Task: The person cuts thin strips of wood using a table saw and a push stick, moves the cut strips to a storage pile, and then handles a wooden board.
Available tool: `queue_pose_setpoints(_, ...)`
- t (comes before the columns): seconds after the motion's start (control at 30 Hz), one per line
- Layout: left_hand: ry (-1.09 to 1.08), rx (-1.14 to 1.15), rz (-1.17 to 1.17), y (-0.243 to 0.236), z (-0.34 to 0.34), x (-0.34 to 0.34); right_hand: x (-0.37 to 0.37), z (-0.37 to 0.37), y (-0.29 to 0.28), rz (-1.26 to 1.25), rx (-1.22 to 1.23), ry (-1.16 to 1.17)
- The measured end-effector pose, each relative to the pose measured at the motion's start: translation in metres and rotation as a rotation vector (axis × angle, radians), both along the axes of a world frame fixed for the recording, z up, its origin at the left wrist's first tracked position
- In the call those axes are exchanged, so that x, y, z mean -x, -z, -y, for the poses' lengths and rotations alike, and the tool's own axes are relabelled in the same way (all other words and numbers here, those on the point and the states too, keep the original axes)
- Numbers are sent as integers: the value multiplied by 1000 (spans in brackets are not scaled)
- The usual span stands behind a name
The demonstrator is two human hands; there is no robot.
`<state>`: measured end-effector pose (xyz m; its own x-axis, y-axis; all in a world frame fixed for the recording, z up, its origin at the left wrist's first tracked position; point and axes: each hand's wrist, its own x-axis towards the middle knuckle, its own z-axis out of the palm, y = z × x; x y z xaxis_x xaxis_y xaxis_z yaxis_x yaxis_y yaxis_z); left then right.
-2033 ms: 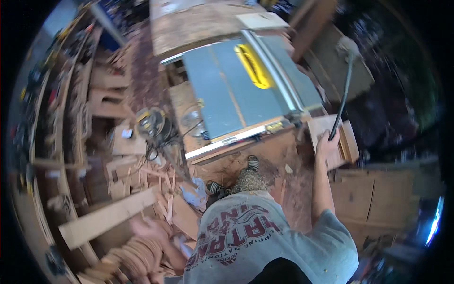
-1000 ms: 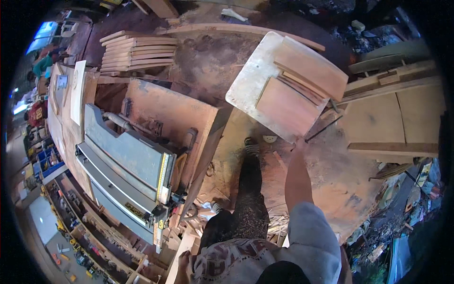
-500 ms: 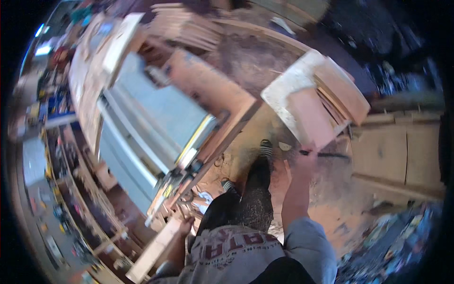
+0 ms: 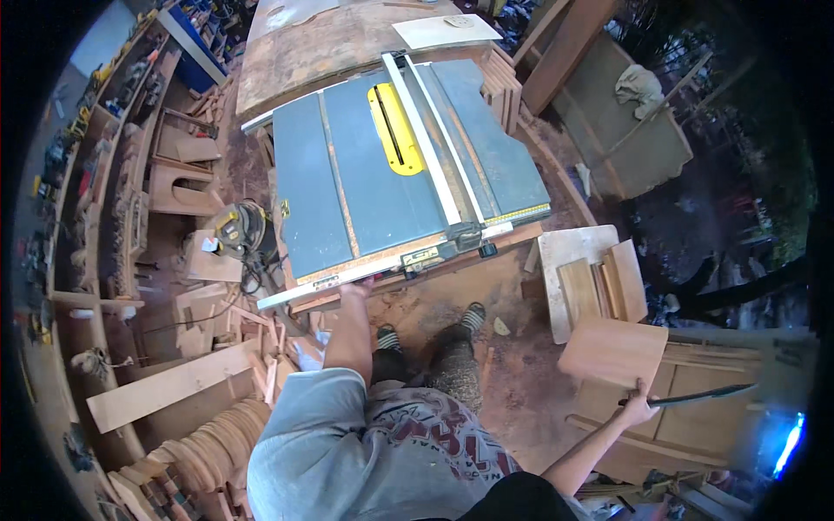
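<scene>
A table saw with a grey top, yellow blade insert and pale metal fence stands before me. My left hand reaches to its front rail, partly hidden beneath the edge, so its fingers do not show clearly. Out to the right, my right hand is closed on the near edge of a flat wooden board. The same hand also grips a long dark stick, which points away to the right. No blade is visible above the insert.
Cut wooden panels lie on a white stand at right. A wooden workbench adjoins the saw's far side. Left are a corded power tool, scrap wood, a long plank and stacked curved pieces. Sawdust covers the floor.
The view has turned and is sharper. My left hand has gone from beside a pale plank to the saw's front rail. My right hand has swung the board and stick away from the stand.
</scene>
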<state>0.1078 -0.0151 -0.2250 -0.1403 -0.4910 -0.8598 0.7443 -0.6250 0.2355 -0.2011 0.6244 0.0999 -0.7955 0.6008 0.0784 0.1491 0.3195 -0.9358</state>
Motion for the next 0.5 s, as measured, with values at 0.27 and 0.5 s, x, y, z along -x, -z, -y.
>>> queue_pose_setpoints(0.27, 173, -16, -41, -6, 0, 7, -111, 3, -122, -287, -5, -284)
queue_pose_setpoints(0.5, 148, -71, -176, -20, -7, 28, -164, 52, -147, -290, 238, -450)
